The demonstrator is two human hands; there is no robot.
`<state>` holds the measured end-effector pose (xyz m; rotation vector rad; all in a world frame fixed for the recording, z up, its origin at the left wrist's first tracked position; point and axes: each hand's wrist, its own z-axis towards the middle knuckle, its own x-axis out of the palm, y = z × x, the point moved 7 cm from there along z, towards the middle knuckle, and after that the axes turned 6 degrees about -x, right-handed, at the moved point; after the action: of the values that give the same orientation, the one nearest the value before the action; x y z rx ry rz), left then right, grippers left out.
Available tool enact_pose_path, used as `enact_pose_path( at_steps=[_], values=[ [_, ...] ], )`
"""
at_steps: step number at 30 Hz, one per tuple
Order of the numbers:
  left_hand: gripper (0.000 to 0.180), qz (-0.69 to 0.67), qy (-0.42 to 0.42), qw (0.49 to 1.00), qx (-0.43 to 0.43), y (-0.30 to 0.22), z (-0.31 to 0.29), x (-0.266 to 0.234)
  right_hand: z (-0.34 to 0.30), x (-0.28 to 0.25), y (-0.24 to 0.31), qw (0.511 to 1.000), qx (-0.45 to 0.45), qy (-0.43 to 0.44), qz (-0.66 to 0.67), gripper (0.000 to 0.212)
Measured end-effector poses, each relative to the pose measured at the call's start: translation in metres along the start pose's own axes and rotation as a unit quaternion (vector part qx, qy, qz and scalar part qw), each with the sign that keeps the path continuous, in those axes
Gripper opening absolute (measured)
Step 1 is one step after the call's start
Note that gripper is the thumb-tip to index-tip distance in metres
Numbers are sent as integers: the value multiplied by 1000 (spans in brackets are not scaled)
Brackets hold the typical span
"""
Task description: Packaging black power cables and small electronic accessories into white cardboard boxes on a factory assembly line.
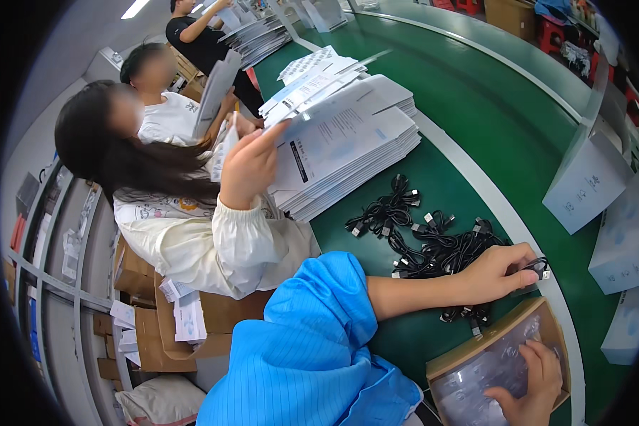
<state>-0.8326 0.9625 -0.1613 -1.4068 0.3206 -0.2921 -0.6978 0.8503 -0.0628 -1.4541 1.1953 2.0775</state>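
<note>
My left hand, at the end of a blue sleeve, is closed on a black USB cable. The metal plug shows beyond my fingertips, close to the table's pale edge. Beneath and beside that forearm lies a tangled heap of black USB cables. My right hand is at a cardboard box, over the clear plastic pieces in it. Its thumb and fingers are spread apart, and I see nothing held between them. The exact shape of the plastic pieces is hard to make out.
A tall stack of printed white sheets stands on the green table. Next to it a co-worker's hand holds paper. Two other people stand further along. White boxes line the right side; cartons and shelving are left.
</note>
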Motion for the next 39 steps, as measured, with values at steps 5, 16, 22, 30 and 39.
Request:
enact_pose_path(
  at_steps=[5, 16, 22, 30, 39],
  values=[
    [21, -34, 7, 999, -1, 9, 4, -2, -5, 16, -14, 1000, -9, -1, -4, 35],
    [21, -60, -5, 998, 13, 19, 7, -17, 9, 9, 14, 990, -74, 94, 74, 52],
    [20, -71, -8, 997, 20, 18, 8, -16, 6, 33, 7, 990, -66, 122, 26, 61],
    [23, -56, 18, 998, 0, 20, 4, -18, 0, 37, -2, 994, -49, 94, -11, 65],
    [23, -48, 27, 998, -9, 21, 1, -18, 5, 26, 16, 986, -37, 164, 11, 65]
  ],
)
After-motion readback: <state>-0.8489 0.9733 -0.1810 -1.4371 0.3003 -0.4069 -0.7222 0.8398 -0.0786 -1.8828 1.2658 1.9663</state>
